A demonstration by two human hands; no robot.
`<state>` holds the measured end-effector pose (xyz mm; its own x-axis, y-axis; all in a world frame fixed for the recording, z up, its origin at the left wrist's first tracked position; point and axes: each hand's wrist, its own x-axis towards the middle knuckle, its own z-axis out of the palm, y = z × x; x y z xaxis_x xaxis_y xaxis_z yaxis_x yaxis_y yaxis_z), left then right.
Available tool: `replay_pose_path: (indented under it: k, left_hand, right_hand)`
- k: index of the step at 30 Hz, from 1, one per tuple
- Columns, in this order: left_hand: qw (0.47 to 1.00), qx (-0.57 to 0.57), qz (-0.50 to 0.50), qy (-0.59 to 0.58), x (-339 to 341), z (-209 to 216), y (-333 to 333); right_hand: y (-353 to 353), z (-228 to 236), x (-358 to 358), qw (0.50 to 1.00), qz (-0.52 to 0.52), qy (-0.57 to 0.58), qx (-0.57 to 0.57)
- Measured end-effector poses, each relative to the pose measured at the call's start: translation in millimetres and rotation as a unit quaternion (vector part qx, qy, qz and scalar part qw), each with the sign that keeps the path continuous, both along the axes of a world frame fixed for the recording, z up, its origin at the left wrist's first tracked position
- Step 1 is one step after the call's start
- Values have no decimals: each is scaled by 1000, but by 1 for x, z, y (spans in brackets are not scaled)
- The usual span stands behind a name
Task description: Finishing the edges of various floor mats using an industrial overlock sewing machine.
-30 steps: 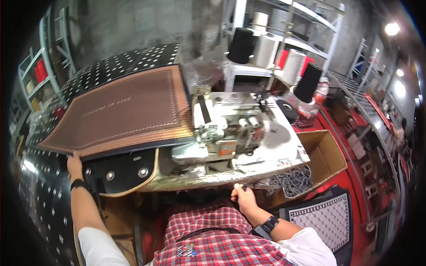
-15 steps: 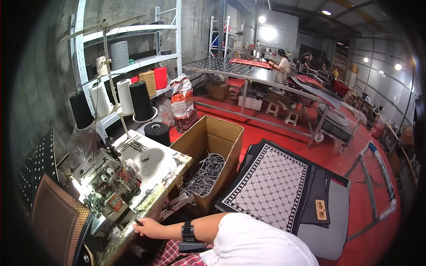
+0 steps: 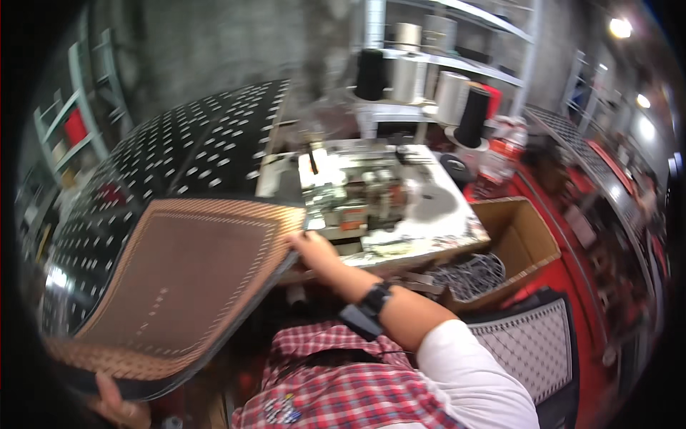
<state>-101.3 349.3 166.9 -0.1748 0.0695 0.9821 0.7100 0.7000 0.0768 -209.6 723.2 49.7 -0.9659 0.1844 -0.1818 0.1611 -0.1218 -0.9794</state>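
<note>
A brown floor mat (image 3: 189, 268) with a patterned tan border and dark edging spans the left side, tilted and slightly bent. My right hand (image 3: 312, 252) grips its far right corner, fingers closed at the edge beside the sewing machine (image 3: 368, 196). At the lower left, my left hand (image 3: 120, 406) holds the mat's near edge, with part of the hand hidden beneath it. The machine sits on a worn white table (image 3: 446, 214), its lamp lit close to the mat's corner.
A black perforated table (image 3: 193, 136) extends behind the mat. Right of the machine stands a cardboard box (image 3: 532, 236) of grey trimmings (image 3: 468, 275). A stack of patterned mats (image 3: 532, 350) lies at lower right. Thread cones (image 3: 471, 118) stand behind.
The view has swung left. My right hand has moved from the table's front edge to the mat's corner. My left hand has come into view on the mat, which now lies across both hands.
</note>
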Motion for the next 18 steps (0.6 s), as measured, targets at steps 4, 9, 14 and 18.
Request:
replay_pose_path:
  k: [4,9,14,18]
  left_hand:
    - [983,-46,-109,-138,-9,48,62]
    - [941,-11,-200,-273,-74,86,129]
    - [772,-158,-301,-537,-117,85,89]
    - [897,-57,-164,-407,-111,75,9]
  right_hand:
    - [18,-38,-1,995,-13,54,-81]
    - [15,-48,6,993,-34,102,-45]
    - [13,-46,9,972,-25,73,-220]
    - [14,-36,16,954,-22,51,-293]
